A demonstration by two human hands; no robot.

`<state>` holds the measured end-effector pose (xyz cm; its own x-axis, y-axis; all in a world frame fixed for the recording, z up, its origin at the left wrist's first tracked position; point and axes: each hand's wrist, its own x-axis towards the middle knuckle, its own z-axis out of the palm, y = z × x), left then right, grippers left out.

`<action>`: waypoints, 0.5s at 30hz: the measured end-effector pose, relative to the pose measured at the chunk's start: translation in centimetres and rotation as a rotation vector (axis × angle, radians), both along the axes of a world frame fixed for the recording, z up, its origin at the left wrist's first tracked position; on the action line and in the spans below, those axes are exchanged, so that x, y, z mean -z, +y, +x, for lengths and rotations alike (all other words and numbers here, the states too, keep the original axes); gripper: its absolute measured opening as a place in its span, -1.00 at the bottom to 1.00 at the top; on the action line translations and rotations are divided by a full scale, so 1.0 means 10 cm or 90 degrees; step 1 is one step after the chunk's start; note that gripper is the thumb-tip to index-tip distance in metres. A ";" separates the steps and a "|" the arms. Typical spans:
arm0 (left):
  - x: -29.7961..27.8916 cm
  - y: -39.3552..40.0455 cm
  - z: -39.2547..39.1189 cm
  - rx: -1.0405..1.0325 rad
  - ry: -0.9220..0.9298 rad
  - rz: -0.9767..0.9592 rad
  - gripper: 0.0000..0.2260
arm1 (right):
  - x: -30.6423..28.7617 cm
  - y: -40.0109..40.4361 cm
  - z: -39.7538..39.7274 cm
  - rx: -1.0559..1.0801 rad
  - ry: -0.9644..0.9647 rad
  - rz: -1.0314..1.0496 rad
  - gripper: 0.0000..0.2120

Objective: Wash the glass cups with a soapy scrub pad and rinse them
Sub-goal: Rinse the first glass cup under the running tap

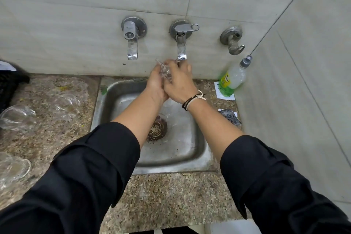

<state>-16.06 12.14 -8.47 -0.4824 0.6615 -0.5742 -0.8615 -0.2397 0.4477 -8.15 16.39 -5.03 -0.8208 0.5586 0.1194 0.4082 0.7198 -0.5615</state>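
Glass cup (164, 71): held above the far edge of the sink (121, 93), directly under the spout of the middle tap (181, 43). The cup is clear and largely covered by both hands; its rim or base shows as a tilted edge toward the upper left, but which end that is, and the line of its long axis, cannot be determined from the head view.

Left hand (156, 83): cups the glass from the left and below, fingers curled round it. Right hand (179, 81): wrapped over the glass from the right, fingers curled and closed against it, fingertips reaching up beside the spout. Both grips are tight on the cup, with little gap showing. The heels of the two hands touch. A dark and pale cord bracelet (192, 100) sits on the right wrist; both forearms end in rolled black sleeves (91, 167).

Sink: steel, wet on the bottom, drain strainer (157, 128) near its centre.

Left of the sink, on the speckled stone counter (171, 195): three further clear glass cups, one just beside the sink (66, 105), one farther left (18, 118), one nearer the person (13, 167).

Right of the sink: a dish soap bottle (232, 80) with green liquid leaning against the wall, and a metallic scrub pad (229, 117) on the counter nearer the person.

Wall behind the sink: a left tap (132, 42) and a right fitting (232, 40) flank the middle tap.
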 end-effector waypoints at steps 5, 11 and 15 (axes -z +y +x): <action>-0.06 0.08 0.02 0.016 -0.011 -0.013 -0.64 | -0.12 0.11 0.23 -0.031 0.034 -0.088 -0.53; -0.02 0.10 0.05 0.024 -0.023 -0.050 -0.65 | -0.64 0.40 0.30 0.014 0.200 0.081 -0.39; -0.03 0.06 0.05 0.018 -0.054 -0.059 -0.61 | -0.99 0.57 0.07 -0.049 0.008 0.208 -0.44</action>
